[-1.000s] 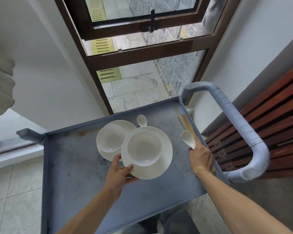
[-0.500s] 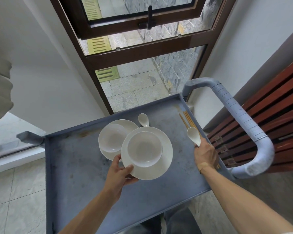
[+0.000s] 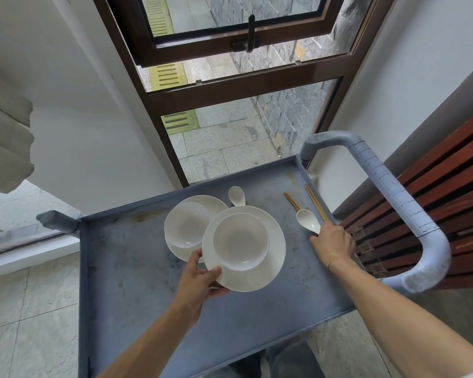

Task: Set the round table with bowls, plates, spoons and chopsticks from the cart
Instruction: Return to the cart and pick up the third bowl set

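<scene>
1. At the near rim of the white round ceramic plate [image 3: 268, 271], the left hand [image 3: 200, 279] pinches the edge, thumb on top and fingers curled beneath, at the plate's 7 o'clock. A white ceramic bowl [image 3: 241, 241] sits loose in the plate's well.
2. Glazed ceramic like this is probably stiff, slick and breakable; held by one edge, the plate likely wants to tip toward 1 o'clock, and the bowl could slide. A flatter support, fingers spread further under the base, would seem safer.
3. At 3 o'clock from the plate, the right hand [image 3: 332, 242] grips the handle of a white ceramic soup spoon [image 3: 307, 222], its scoop pointing to 11 o'clock. It looks light and smooth, best held by the handle as now.
4. Beyond that hand, brown wooden chopsticks [image 3: 316, 201] lie toward 12 o'clock along the right wall of the grey-blue metal cart tray [image 3: 137, 268]; whether the hand holds their near ends too, I cannot tell. Thin and light, they would roll; pinch them together.
5. At 10 o'clock from the held plate, a second white bowl [image 3: 187, 225] rests on a second white plate [image 3: 216, 203], with a second white spoon [image 3: 236, 195] at 12 o'clock, all on the tray.
</scene>
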Tool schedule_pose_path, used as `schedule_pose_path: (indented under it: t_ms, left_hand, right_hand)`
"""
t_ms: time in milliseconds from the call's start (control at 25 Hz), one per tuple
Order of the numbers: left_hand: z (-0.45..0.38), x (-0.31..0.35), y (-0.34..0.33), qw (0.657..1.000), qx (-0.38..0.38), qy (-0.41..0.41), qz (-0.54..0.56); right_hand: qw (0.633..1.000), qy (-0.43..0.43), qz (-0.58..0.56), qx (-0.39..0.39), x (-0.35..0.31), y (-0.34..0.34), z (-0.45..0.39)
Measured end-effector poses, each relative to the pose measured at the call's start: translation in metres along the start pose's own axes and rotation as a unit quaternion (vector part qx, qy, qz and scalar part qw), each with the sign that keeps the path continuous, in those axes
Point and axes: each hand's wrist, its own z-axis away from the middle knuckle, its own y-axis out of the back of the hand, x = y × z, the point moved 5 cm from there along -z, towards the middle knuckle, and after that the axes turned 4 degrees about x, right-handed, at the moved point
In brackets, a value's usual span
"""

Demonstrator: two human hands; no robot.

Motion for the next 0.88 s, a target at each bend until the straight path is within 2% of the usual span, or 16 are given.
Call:
schedule_pose_path:
  t_ms: [240,640,760,840,880]
  left_hand:
    - [0.000,0.005,-0.001,1.000,0.000,-0.005,-0.007]
    - [-0.008,0.023,-0.016,0.999,-0.030,-0.019,-0.026]
    - [-0.011,0.027,-0.021,0.998,-0.042,-0.024,-0.039]
    - [-0.011,0.031,-0.027,0.997,-0.053,-0.026,-0.048]
    - [-0.011,0.033,-0.031,0.996,-0.060,-0.027,-0.054]
  right_hand:
    - [0.986,0.117,0.115,-0.034,-0.018,0.003,-0.005]
    - [0.966,0.197,0.169,-0.010,-0.027,-0.004,0.019]
    - [0.982,0.158,0.105,0.024,-0.019,0.000,0.025]
    - [0.995,0.087,-0.046,0.013,-0.008,0.004,0.030]
    - [0.987,0.044,-0.157,0.003,-0.002,0.006,0.033]
